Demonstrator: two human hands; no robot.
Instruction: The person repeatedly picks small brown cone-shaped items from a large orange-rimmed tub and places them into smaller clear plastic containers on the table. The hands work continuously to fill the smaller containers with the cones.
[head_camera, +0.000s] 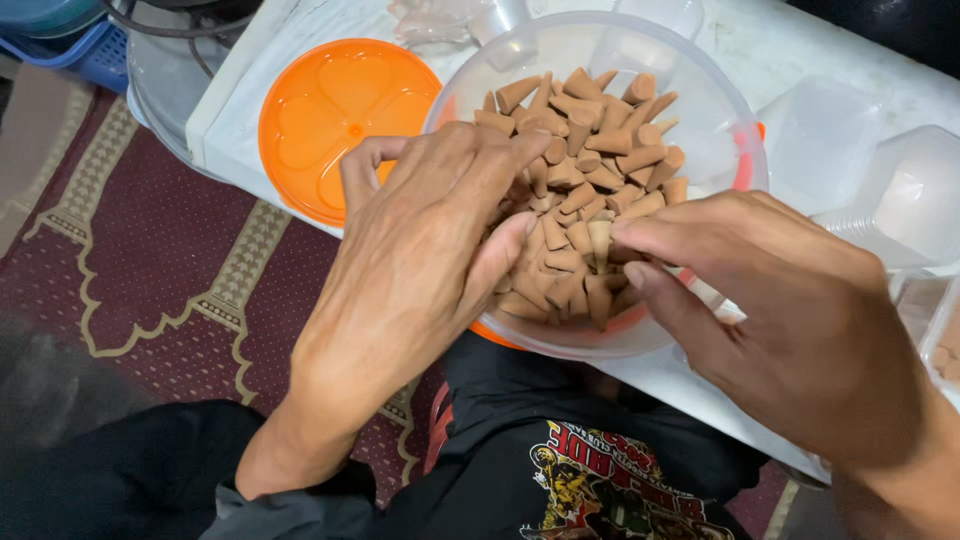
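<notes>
Inside the clear plastic bowl (720, 120) lies a loose heap of small brown cones (585, 170), piled toward the near wall, and both hands are in among them. The left hand (420, 250) rests half-curled on the heap, thumb and fingertips pinching at a few cones, though whether it has any firmly held I cannot tell. The right hand (790, 320) reaches in from the other side, forefinger and thumb closing on a pale cone at the near edge. That bowl overhangs the near edge of the white surface (780, 50), so a downward press could tip it onto the patterned carpet (170, 260). Cones this small may crumble under a hard pinch. An orange lid (335, 115) lies just beside.
</notes>
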